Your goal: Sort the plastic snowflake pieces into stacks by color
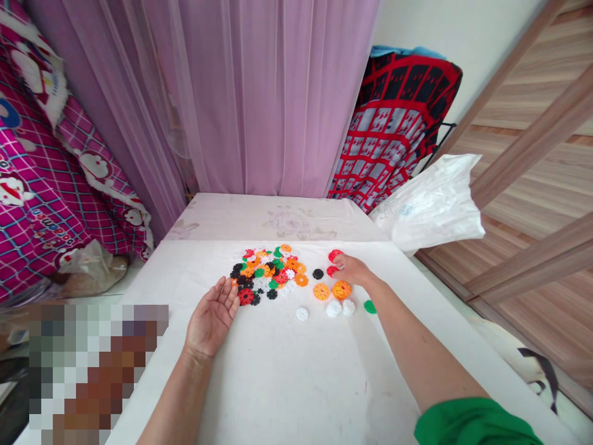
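Observation:
A mixed pile of notched plastic discs [269,272] in red, orange, green, black and white lies on the white-covered table. My left hand [213,318] is palm up at the pile's left edge, fingers stretched out and holding nothing. To the right of the pile, my right hand [353,271] has its fingertips closed at a red disc [334,254]; a second red disc [332,271] is partly under the fingers. Nearby are a black disc [317,274], orange discs [321,292], a stack of orange discs [341,290], white discs [333,308] and a green disc [370,306].
One white disc [302,314] lies apart in front of the pile. The table [278,383] has a flowered cloth strip at its far edge. A white plastic bag [435,201] stands by the right far corner. Purple curtains [278,99] hang behind; wooden doors [532,167] are at right.

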`<state>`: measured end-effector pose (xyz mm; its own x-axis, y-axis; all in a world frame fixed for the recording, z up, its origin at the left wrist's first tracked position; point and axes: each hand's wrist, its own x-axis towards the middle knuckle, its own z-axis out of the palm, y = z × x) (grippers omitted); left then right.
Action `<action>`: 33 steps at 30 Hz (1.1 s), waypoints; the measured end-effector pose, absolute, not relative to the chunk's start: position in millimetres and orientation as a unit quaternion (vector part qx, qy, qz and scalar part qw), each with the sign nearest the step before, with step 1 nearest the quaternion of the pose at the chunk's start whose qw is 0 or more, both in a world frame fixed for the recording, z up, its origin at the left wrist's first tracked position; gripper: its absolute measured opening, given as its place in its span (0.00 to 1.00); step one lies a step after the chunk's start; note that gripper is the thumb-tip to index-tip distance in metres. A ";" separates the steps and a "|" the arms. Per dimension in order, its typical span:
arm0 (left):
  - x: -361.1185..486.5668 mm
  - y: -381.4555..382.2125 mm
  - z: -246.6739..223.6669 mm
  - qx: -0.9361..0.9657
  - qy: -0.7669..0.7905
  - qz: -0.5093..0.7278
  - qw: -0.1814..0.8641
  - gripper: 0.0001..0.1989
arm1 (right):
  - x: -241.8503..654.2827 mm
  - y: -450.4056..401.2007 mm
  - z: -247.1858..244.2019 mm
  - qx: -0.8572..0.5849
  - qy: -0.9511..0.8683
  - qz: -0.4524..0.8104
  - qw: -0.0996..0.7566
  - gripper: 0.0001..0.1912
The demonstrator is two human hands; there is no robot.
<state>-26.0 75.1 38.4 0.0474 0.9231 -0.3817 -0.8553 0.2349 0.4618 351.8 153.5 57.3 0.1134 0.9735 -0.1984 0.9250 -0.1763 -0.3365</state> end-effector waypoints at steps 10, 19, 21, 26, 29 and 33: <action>-25.0 76.3 40.2 0.052 0.315 0.617 0.719 0.13 | 306.9 147.8 84.5 -0.711 -0.686 0.119 0.097 0.11; -28.8 78.2 29.0 0.064 0.289 0.612 0.734 0.12 | 219.5 142.5 69.3 -0.565 -0.816 0.099 0.071 0.15; -29.6 78.7 25.6 0.074 0.281 0.610 0.737 0.12 | 212.7 143.7 65.5 -0.557 -0.824 0.087 0.058 0.17; -26.8 78.1 29.7 0.056 0.285 0.612 0.736 0.12 | 208.1 145.9 64.5 -0.563 -0.820 0.090 0.044 0.18; -25.0 77.2 34.9 0.046 0.288 0.613 0.734 0.11 | 206.3 145.0 65.3 -0.569 -0.816 0.089 0.044 0.21; -24.8 76.4 37.2 0.046 0.292 0.614 0.732 0.11 | 206.5 140.6 68.8 -0.575 -0.813 0.073 0.056 0.23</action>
